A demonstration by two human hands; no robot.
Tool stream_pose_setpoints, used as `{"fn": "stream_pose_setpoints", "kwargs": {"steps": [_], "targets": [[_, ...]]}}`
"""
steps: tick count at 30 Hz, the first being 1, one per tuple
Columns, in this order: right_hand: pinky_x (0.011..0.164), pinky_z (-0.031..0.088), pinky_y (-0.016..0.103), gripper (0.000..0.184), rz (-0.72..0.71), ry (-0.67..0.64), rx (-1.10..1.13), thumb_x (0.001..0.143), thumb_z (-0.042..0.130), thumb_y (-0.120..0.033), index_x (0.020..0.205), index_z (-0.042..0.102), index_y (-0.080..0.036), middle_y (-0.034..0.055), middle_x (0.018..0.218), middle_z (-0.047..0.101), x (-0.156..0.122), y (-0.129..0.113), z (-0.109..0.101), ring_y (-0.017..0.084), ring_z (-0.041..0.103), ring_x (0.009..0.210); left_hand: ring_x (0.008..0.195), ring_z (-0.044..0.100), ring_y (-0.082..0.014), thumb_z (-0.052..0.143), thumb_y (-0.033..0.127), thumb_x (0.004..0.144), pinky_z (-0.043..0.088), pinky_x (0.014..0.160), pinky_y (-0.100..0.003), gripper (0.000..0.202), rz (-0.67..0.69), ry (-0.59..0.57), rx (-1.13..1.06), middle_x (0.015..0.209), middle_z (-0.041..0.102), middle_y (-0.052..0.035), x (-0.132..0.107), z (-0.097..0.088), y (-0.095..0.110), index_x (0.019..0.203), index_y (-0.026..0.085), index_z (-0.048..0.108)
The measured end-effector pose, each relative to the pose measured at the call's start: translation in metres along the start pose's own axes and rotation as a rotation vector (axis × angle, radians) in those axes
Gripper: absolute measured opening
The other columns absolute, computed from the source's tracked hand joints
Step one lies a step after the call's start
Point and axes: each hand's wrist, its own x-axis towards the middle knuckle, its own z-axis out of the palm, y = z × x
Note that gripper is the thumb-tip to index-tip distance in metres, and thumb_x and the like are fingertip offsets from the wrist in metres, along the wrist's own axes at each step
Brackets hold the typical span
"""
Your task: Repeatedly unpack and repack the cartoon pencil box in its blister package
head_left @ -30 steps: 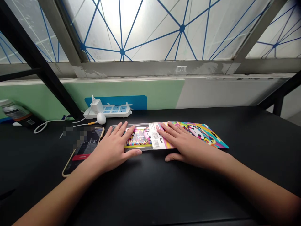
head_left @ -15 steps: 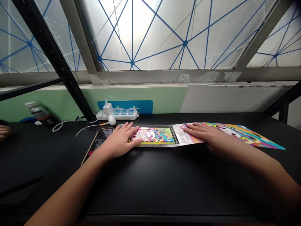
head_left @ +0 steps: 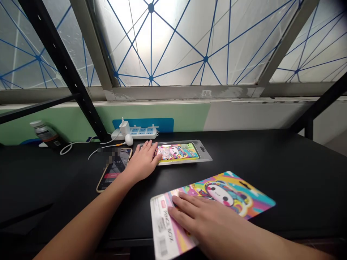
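My left hand [head_left: 145, 160] lies with fingers stretched over the left end of a clear plastic blister tray [head_left: 206, 156]. Inside that tray is a colourful cartoon-printed pack [head_left: 180, 151], partly covered by my fingers. Close to the front edge of the table, my right hand [head_left: 196, 216] rests flat on a bright printed backing card [head_left: 244, 195]. The card shows a white cartoon character and has a white label strip with a barcode at its left end. My right fingers are spread over the card, which hangs slightly past the table edge.
A phone [head_left: 115, 168] lies left of the tray, beside my left forearm. Behind it are a white charging cable [head_left: 94, 151] and a power strip [head_left: 142, 133]. A dark bottle with a pale cap [head_left: 46, 133] stands at the back left, near a black metal post [head_left: 67, 72].
My right hand has drawn the card away from the tray, toward me and to the left. My left hand stays on the tray. The view has shifted slightly.
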Motion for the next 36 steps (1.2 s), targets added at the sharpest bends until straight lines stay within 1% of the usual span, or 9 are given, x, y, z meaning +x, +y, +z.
{"fn": "stream_pose_setpoints", "kwargs": {"steps": [2,4,8,10,15,20,23,31,36], "targets": [[0.106,0.052,0.052,0.072,-0.002,-0.003,-0.041,0.091,0.068,-0.047,0.149,0.050,-0.008,0.0251,0.149,0.054,0.026,-0.004,0.010,0.041,0.054,0.135,0.156,0.023,-0.0305,0.026,0.051,0.106,0.021,0.123,-0.058,0.064,0.007,0.012,0.009,0.166,0.030,-0.0174,-0.001,0.001,0.003,0.157,0.013,0.037],[0.107,0.049,0.055,0.088,-0.008,0.035,-0.061,0.087,0.063,-0.068,0.145,0.053,-0.002,0.0302,0.147,0.054,0.051,0.003,0.018,0.044,0.052,0.136,0.156,0.023,-0.0315,0.027,0.049,0.106,0.021,0.123,-0.059,0.063,0.018,0.018,0.018,0.165,0.031,-0.0184,-0.002,0.002,0.006,0.156,0.012,0.039],[0.112,0.044,0.049,0.053,-0.037,0.191,-0.041,0.103,0.048,-0.048,0.134,0.061,-0.007,0.0223,0.139,0.063,0.084,0.024,0.029,0.033,0.053,0.135,0.155,0.024,-0.0331,0.030,0.047,0.106,0.022,0.122,-0.058,0.062,0.042,0.008,0.037,0.164,0.032,-0.0200,-0.003,0.001,0.009,0.154,0.009,0.042],[0.110,0.046,0.049,0.045,-0.031,0.250,-0.043,0.103,0.048,-0.043,0.130,0.063,-0.009,0.0206,0.134,0.066,0.091,0.028,0.035,0.031,0.056,0.130,0.155,0.025,-0.0330,0.030,0.047,0.106,0.023,0.123,-0.056,0.063,0.048,0.002,0.047,0.164,0.033,-0.0198,-0.003,0.001,0.009,0.155,0.010,0.042],[0.102,0.051,0.048,0.043,-0.014,0.236,-0.134,0.104,0.045,-0.043,0.120,0.067,-0.009,0.0187,0.125,0.069,0.091,0.024,0.037,0.032,0.059,0.121,0.155,0.023,-0.0325,0.029,0.048,0.106,0.023,0.123,-0.054,0.063,0.042,-0.009,0.067,0.165,0.030,-0.0200,-0.003,0.002,0.009,0.156,0.010,0.041],[0.081,0.057,0.050,0.037,0.005,0.142,-0.275,0.097,0.050,-0.026,0.124,0.065,-0.006,0.0251,0.128,0.067,0.099,0.011,0.030,0.036,0.062,0.111,0.155,0.024,-0.0308,0.027,0.052,0.106,0.027,0.122,-0.054,0.065,0.058,-0.008,0.073,0.165,0.031,-0.0174,-0.004,0.003,0.006,0.156,0.012,0.041],[0.080,0.057,0.050,0.039,0.027,0.113,-0.288,0.094,0.051,-0.023,0.125,0.065,-0.003,0.0271,0.127,0.066,0.105,0.009,0.029,0.038,0.061,0.113,0.155,0.025,-0.0310,0.028,0.053,0.106,0.027,0.122,-0.055,0.065,0.047,-0.012,0.070,0.165,0.032,-0.0168,-0.004,0.002,0.004,0.155,0.012,0.042],[0.075,0.052,0.045,0.037,-0.063,0.248,-0.191,0.103,0.041,-0.031,0.106,0.071,-0.008,0.0192,0.107,0.071,0.114,0.026,0.033,0.033,0.063,0.098,0.156,0.023,-0.0294,0.031,0.053,0.106,0.025,0.124,-0.053,0.063,0.054,-0.047,0.004,0.166,0.029,-0.0154,-0.001,-0.005,-0.004,0.156,0.015,0.041],[0.076,0.049,0.042,0.032,-0.052,0.308,-0.125,0.102,0.047,-0.033,0.103,0.069,-0.010,0.0166,0.103,0.071,0.118,0.030,0.036,0.031,0.062,0.096,0.155,0.024,-0.0293,0.034,0.050,0.106,0.025,0.124,-0.053,0.060,0.055,-0.032,-0.012,0.166,0.031,-0.0152,-0.001,-0.006,-0.011,0.155,0.016,0.043]]}}
